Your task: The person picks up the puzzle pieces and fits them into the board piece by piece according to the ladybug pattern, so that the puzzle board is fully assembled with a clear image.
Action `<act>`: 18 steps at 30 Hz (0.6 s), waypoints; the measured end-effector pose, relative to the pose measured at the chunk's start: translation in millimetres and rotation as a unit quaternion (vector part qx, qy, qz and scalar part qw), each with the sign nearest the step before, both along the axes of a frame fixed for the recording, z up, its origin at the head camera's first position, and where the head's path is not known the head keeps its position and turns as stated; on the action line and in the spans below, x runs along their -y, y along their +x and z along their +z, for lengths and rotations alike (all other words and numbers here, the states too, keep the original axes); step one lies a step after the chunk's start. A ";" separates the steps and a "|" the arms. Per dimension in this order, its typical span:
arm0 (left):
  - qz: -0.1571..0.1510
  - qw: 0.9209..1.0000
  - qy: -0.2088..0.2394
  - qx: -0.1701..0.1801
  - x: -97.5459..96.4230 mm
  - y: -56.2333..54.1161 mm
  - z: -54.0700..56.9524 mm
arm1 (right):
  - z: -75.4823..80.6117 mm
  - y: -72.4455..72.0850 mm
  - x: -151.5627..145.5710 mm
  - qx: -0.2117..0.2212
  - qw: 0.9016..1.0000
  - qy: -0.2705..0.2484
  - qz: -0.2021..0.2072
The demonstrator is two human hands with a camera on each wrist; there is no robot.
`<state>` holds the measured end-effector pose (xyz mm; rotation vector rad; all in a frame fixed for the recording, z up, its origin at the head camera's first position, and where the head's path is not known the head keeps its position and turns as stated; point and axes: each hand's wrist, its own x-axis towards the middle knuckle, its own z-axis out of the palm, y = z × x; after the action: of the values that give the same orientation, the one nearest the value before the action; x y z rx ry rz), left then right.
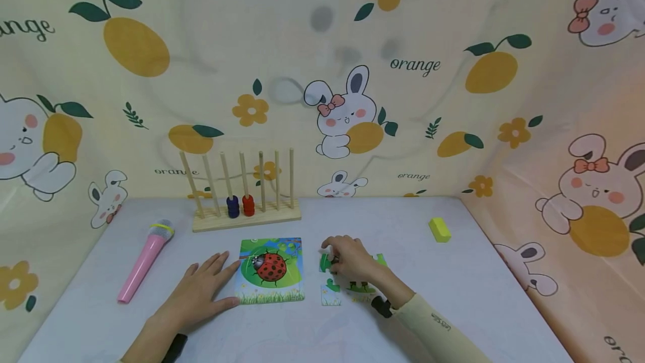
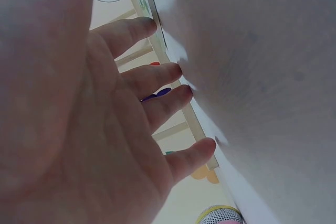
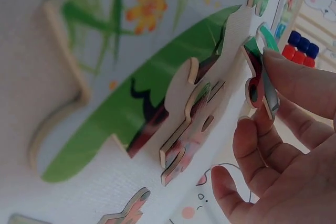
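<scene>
The puzzle piece (image 3: 255, 86) we see is pinched between thumb and fingers by the right hand (image 1: 355, 260), with loose pieces (image 1: 331, 296) below and beside that hand on the worktop (image 1: 378, 217); the left hand (image 1: 199, 291) is spread, its fingertips at the ladybird board (image 1: 270, 268) just to its right, a pink microphone (image 1: 141, 269) to its left

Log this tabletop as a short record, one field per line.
Left hand: fingers spread, at the left edge of the ladybug picture board
Right hand: pinches a puzzle piece
Loose pieces: beneath and around the right hand
Behind the board: wooden peg stand carrying blue beads and red beads
Far left: pink microphone, lying down
Far right: yellow block
</scene>
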<state>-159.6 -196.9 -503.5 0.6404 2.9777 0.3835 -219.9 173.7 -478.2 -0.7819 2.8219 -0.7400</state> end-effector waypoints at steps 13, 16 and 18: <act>0.000 1.000 0.000 0.007 0.0 -0.9 0.9 | 4.3 -6.6 7.4 0.060 0.996 -0.048 0.039; 0.001 1.000 -0.001 0.008 -0.2 -1.2 1.2 | 8.1 -13.9 20.4 0.056 0.995 -0.063 0.060; 0.002 1.000 -0.001 0.010 -0.2 -1.7 0.5 | 9.9 -18.6 34.0 0.054 0.994 -0.066 0.068</act>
<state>-161.3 -196.7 -503.0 0.6269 2.9607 0.3836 -238.5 139.6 -468.3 -0.9146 2.6146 -0.9253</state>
